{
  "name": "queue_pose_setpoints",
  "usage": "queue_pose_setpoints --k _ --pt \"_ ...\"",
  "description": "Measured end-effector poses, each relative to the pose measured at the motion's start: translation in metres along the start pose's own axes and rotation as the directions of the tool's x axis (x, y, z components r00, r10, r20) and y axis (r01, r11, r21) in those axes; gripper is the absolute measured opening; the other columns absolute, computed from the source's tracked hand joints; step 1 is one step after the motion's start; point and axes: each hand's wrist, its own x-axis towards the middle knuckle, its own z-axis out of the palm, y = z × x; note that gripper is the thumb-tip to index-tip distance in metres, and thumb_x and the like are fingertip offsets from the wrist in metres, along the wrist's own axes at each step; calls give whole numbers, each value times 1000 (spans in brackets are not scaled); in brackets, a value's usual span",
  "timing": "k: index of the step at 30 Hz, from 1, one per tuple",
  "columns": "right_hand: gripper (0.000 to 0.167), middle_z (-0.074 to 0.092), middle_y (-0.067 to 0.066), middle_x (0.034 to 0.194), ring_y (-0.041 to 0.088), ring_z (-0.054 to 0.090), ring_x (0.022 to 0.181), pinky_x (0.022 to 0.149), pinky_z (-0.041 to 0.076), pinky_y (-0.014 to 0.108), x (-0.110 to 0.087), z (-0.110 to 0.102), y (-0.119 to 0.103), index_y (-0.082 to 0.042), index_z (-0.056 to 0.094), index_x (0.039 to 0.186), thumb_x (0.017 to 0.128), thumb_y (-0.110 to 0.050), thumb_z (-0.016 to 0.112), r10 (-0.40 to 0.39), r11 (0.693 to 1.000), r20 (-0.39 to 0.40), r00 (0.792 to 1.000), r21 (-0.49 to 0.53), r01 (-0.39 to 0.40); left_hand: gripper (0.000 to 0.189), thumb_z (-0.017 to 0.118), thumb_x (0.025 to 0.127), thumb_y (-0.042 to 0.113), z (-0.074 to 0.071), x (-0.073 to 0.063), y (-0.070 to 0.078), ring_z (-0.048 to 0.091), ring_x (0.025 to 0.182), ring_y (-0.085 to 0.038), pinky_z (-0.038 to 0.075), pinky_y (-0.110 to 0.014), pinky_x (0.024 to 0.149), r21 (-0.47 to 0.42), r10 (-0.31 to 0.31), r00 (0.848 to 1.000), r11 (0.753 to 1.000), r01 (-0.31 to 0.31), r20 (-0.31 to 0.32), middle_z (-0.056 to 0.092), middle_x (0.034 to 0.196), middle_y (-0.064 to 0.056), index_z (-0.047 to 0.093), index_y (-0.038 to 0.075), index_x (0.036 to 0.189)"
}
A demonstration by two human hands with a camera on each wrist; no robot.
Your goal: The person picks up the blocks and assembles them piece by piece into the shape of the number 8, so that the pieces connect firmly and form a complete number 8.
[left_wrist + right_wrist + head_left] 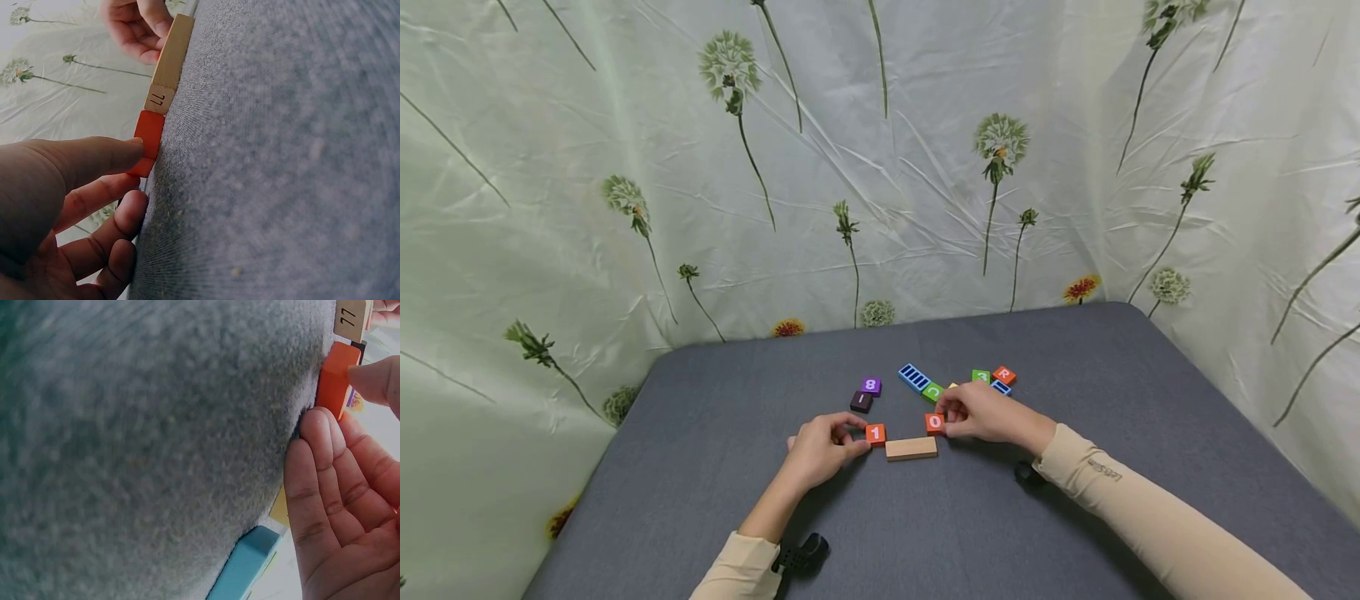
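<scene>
Up front sits the wooden block point(912, 450), the left hand point(820, 451) pinching the orange 1 block point(876, 435) just beside its left end, the right hand point(985, 414) pinching the orange 0 block point(934, 424) near its right, the purple 8 block point(871, 387) farther back.

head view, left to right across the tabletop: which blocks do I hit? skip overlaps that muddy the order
dark block → orange 1 block → wooden block → orange 0 block → green 3 block → orange R block

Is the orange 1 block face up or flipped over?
Face up: the orange 1 block shows its white numeral on top in the head view.
</scene>
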Motion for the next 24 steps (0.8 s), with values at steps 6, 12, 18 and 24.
queue_pose_setpoints --k 6,12,18,24 --pt "10 66 -6 82 1 56 72 68 49 22 -3 -2 1 -8 75 102 93 -11 77 -1 1000 16 1000 19 1 23 87 91 26 0 0 0 50 69 -14 22 -44 78 4 6 1000 1000 -6 -4 61 73 7 79 20 112" --pt "11 68 -5 85 1 58 75 69 50 21 -6 -3 2 -7 74 104 93 -9 76 -7 999 23 1000 44 6 24 87 91 27 0 0 0 51 68 -14 22 -44 78 -4 12 1000 1000 -12 -3 61 73 7 79 20 113" --pt "11 69 -5 85 0 59 76 69 52 22 -8 -3 3 -7 74 103 92 -9 75 -56 998 16 998 40 55 24 87 91 27 0 0 -1 51 68 -13 22 -44 78 -2 7 1000 1000 -7 0 62 72 7 79 21 112" --pt "11 68 -6 86 -1 59 77 70 52 22 -8 -3 5 -9 74 101 91 -7 76 -51 998 10 999 36 51 23 87 91 28 0 0 -1 51 68 -13 22 -44 78 0 2 1000 1000 -2 -2 61 73 7 79 21 112"
